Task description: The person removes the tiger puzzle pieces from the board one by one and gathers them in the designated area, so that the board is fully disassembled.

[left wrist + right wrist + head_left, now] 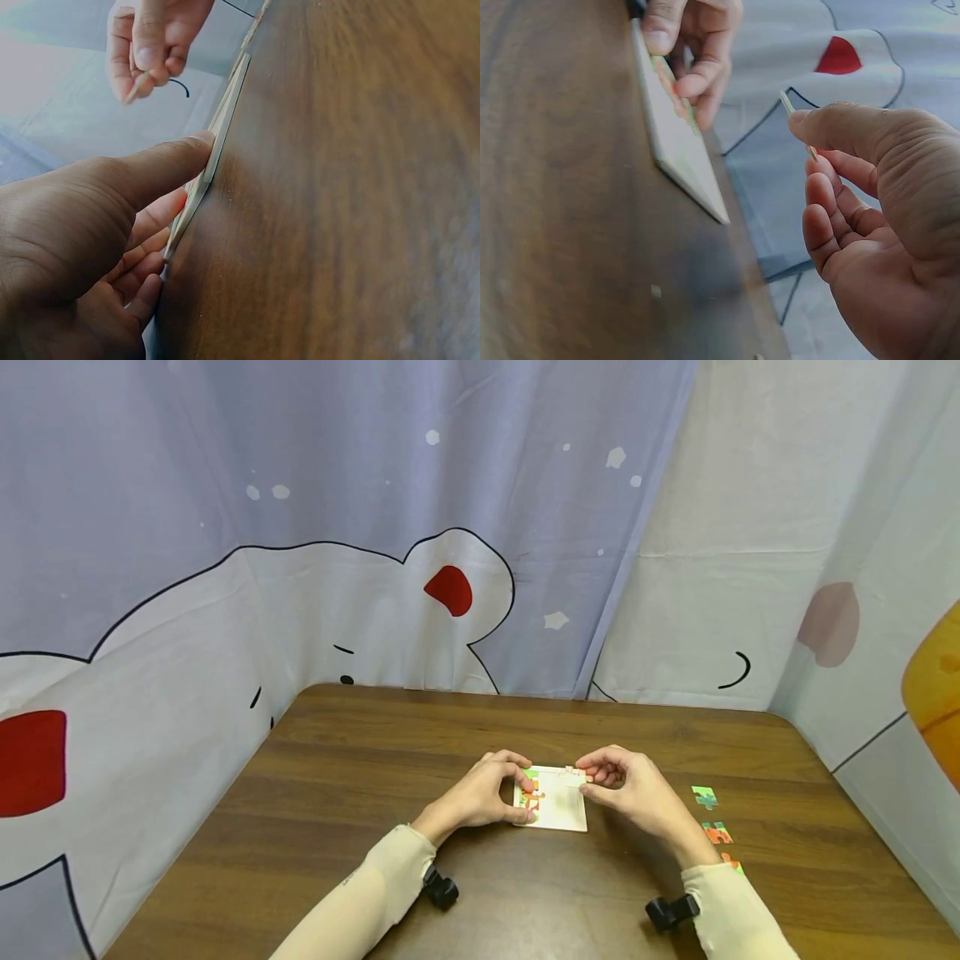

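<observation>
The left hand (491,789) grips the left end of a small pale board (562,817), its thumb on the near edge and its fingers curled over the far side and the coloured part. The board lies on the brown wooden table (337,752), in front of the person. Along its left side sit green and orange puzzle pieces (533,802), partly hidden by the fingers; the middle is plain and cream-coloured.

The right hand (630,785) is at the board's far right corner and pinches a thin puzzle piece (787,102) between thumb and fingertips. In both wrist views this piece is held up, apart from the board and seen nearly edge-on, so its picture cannot be made out.

To the right of the right arm, three loose pieces (704,797) lie in a row on the table, green and orange; the nearest is partly covered by the forearm.

A faint mark on the left cream sleeve (382,881) is too small to read. A black device (441,889) is at each wrist. Behind the table hangs a lilac-and-white curtain (360,443) with cartoon shapes.
</observation>
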